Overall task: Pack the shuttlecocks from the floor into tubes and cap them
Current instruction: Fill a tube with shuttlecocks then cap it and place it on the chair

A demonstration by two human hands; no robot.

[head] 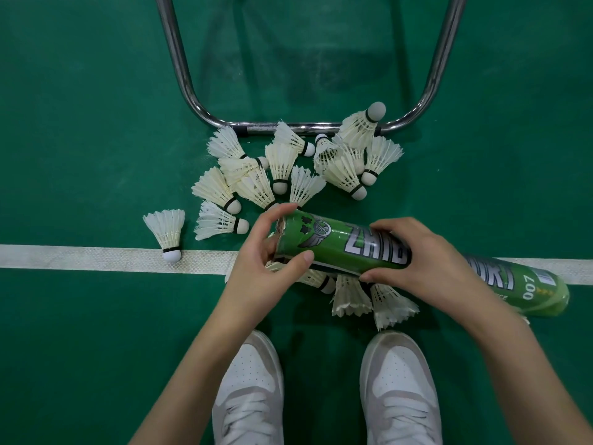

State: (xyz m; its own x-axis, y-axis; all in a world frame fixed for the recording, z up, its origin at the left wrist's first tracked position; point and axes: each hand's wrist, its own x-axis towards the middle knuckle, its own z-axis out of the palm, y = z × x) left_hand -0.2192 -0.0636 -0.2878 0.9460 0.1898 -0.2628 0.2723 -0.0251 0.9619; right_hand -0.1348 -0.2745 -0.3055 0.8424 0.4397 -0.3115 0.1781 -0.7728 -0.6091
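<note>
Right now both hands are holding one green shuttlecock tube (330,244), which is lying nearly level above the floor, its torn open mouth pointing toward the left hand (260,261). That hand is curling round the mouth, thumb under the rim and fingers (276,215) arching over the top edge; whether it is also pinching a shuttlecock there cannot be told, though pale feather tips are showing just beneath the palm. The right hand (417,258) is wrapping round the tube's middle, fingers over the printed lettering and thumb pressing the underside. Beyond that hand the tube is running on to its far closed end, which is hanging over the white court line (96,260).

Directly under the tube, three shuttlecocks (351,297) are lying on the green floor (80,123), feathers fanning toward the person's white sneakers (398,387). Past the mouth, away from the person, a loose heap of shuttlecocks (282,165) is spreading out, some overlapping. One lone shuttlecock (167,229) is standing apart from the heap, out beyond the left hand, cork down on the court line. Behind the heap a chrome tubular frame (186,75) is resting on the floor, a shuttlecock propped against its bar.
</note>
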